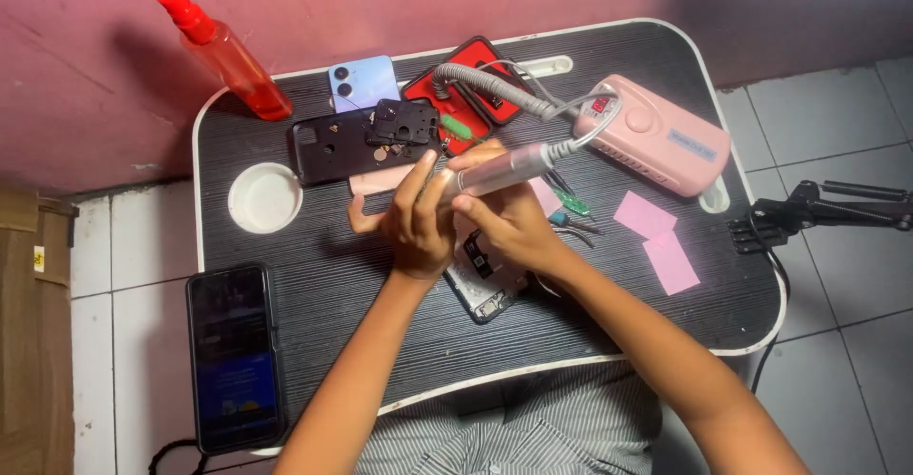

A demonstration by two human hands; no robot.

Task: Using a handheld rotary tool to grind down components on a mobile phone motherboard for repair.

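Note:
My right hand (509, 218) grips a pinkish-silver rotary handpiece (504, 169) whose grey coiled cord (485, 83) runs to a pink control box (656, 133). My left hand (414, 218) is closed around the handpiece's front end, beside a small pink block (378, 180). Under both hands lies an opened phone (485, 290) with its insides showing. What the tip touches is hidden by my fingers.
On the black lap table (323, 275): a black phone back cover (333, 147), a light blue phone (363, 80), a red tray (466, 95), pink paper squares (656, 237), tweezers (571, 211). A red spray bottle (223, 52) leans at the wall. A dark phone (233, 356) lies front left. A black stand (818, 211) sits right.

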